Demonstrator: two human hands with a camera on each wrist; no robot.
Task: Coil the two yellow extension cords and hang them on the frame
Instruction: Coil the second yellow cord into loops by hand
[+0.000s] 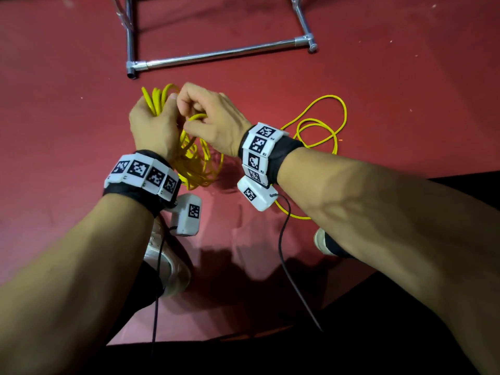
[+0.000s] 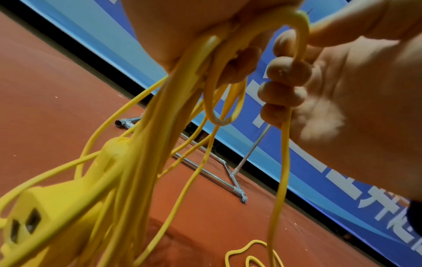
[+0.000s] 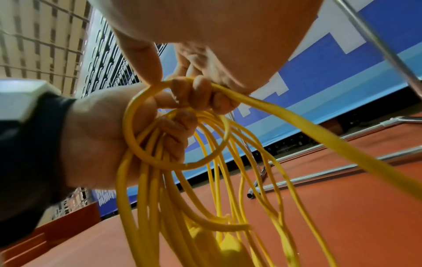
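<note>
Head view looks down on two bare forearms over a red floor (image 1: 378, 77), each wrist wearing a black band with white marker tiles. The left hand (image 1: 154, 125) grips the top of a bundle of yellow loops, the coiled cord (image 1: 194, 163), which hangs below the fist toward the floor between the two wrists. The right hand (image 1: 213, 117) is just beside the left, touching it, with its fingers (image 1: 189, 104) curled and pinching a single strand of the same cord against the bundle. From the left wrist view, the left fingers (image 2: 239, 66) are closed round many strands, and the right hand's fingertips (image 2: 287, 72) are pressed together around one strand that drops straight down to the floor. A yellow socket block (image 2: 45, 216) with two dark slots hangs at the bottom of the bundle. From the right wrist view, a small loop (image 3: 173, 126) circles the left fist, and the loose strand (image 3: 319, 137) runs off to the right. More slack cord (image 1: 319, 125) lies in loose curves on the floor to the right of the hands, well apart from the bundle. The metal frame (image 1: 216, 55) stands on the floor on the far side, its base bar running left to right, apart from the cord. A white shoe (image 1: 167, 266) shows near the left forearm. A blue banner (image 2: 297, 171) runs along the far wall.
</note>
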